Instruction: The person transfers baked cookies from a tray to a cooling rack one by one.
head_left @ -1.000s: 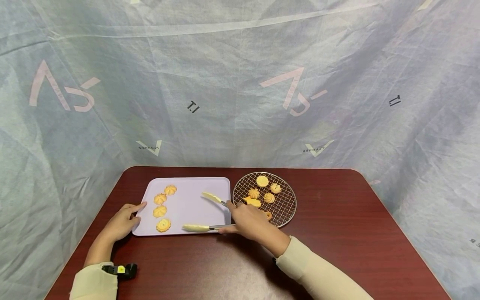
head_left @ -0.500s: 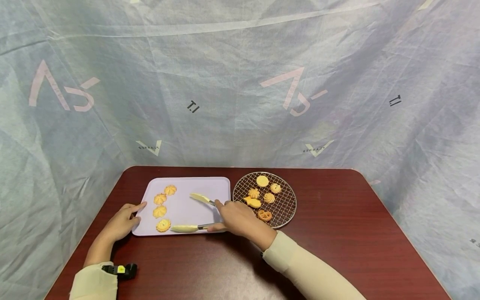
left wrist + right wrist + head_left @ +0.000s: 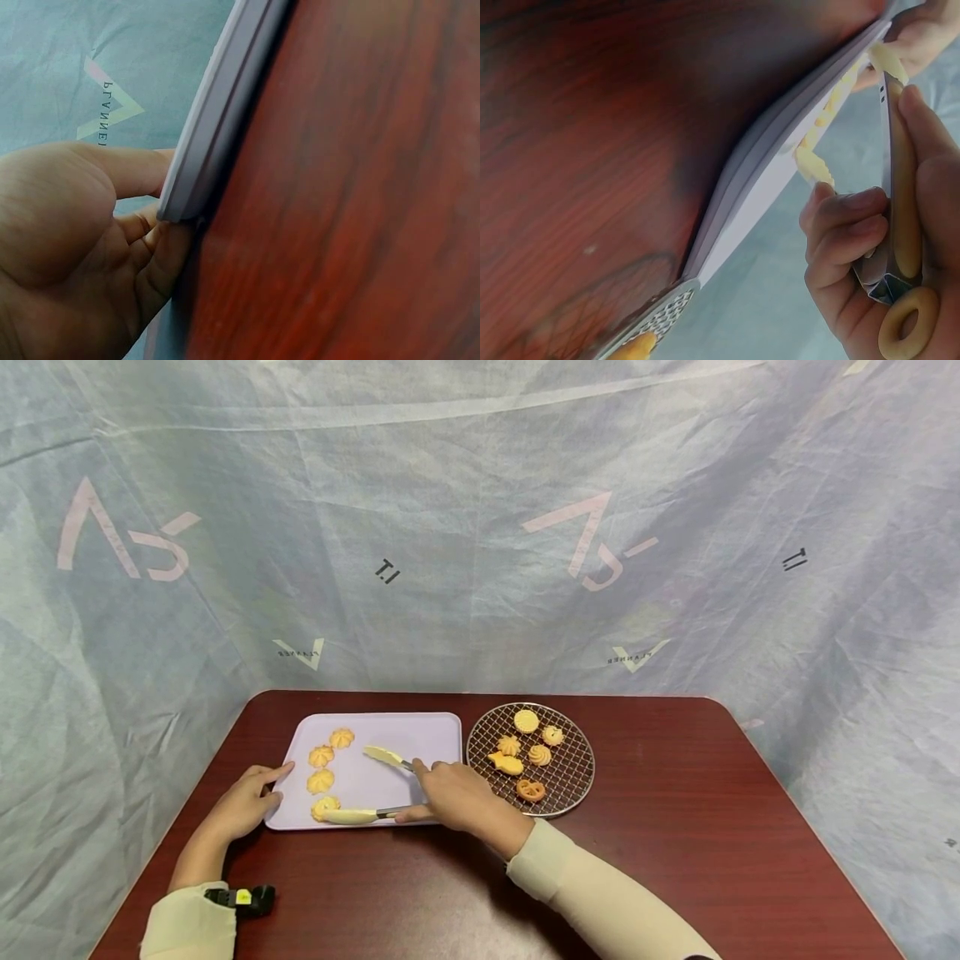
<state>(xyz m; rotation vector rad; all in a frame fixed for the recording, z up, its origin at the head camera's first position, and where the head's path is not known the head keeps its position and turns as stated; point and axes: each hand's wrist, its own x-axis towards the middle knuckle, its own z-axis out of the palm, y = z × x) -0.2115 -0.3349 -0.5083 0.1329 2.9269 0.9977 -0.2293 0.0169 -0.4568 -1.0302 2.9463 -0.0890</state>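
Observation:
My right hand (image 3: 457,793) grips a pair of food tongs (image 3: 901,202) with pale yellow tips and a ring at the handle end. The spread tongs reach over the lilac tray (image 3: 390,727), nothing between their tips. Their nearer tip (image 3: 351,817) overlaps the front round cookie (image 3: 322,808) in the head view. Behind that cookie, flower-shaped cookies (image 3: 321,781) form a column along the tray's left side. My left hand (image 3: 243,806) holds the tray's left edge, its thumb and fingers at the rim in the left wrist view.
Right of the tray stands a round wire rack (image 3: 573,777) bearing several cookies, among them a pretzel shape (image 3: 531,790), a fish shape (image 3: 506,763) and a swirl (image 3: 539,755). Both sit on a dark red wooden table (image 3: 675,810). Grey printed cloth (image 3: 472,610) hangs behind.
My right hand has moved left across the tray with the spread tongs, bringing the nearer tip to the front cookie. The pretzel cookie on the rack is uncovered. My left hand stays put.

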